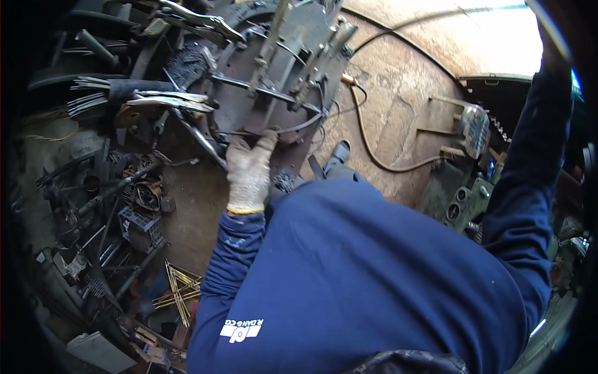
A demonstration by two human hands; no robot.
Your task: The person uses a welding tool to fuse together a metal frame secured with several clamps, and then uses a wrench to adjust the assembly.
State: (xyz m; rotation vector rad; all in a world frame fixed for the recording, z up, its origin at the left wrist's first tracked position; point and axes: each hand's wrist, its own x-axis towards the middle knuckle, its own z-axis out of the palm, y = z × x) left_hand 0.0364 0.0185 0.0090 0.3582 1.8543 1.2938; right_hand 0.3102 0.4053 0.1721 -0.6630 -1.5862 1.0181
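Note:
My left hand (pixel 249 171), in a pale knit glove with a yellow cuff edge, has its fingers closed on a thin curved metal rod (pixel 300 124) at the near edge of a dark steel workpiece (pixel 249 112). Upright flat bars and a cross rod (pixel 265 91) stand out from that workpiece. Locking pliers (pixel 202 22) are at its far left side, and another pair of pliers (pixel 174 100) lies nearer. My right arm is raised far to the upper right; my right hand (pixel 554 59) is dark beside the bright rim, its fingers hidden.
A bundle of thin rods (pixel 87 96) sticks out at the left. Scrap metal parts (pixel 143 227) and loose brass-coloured rods (pixel 179 293) lie below it. A tan hose (pixel 367 143) curves over the floor towards a machine (pixel 464 202) at the right, near a metal-framed stool (pixel 473 131).

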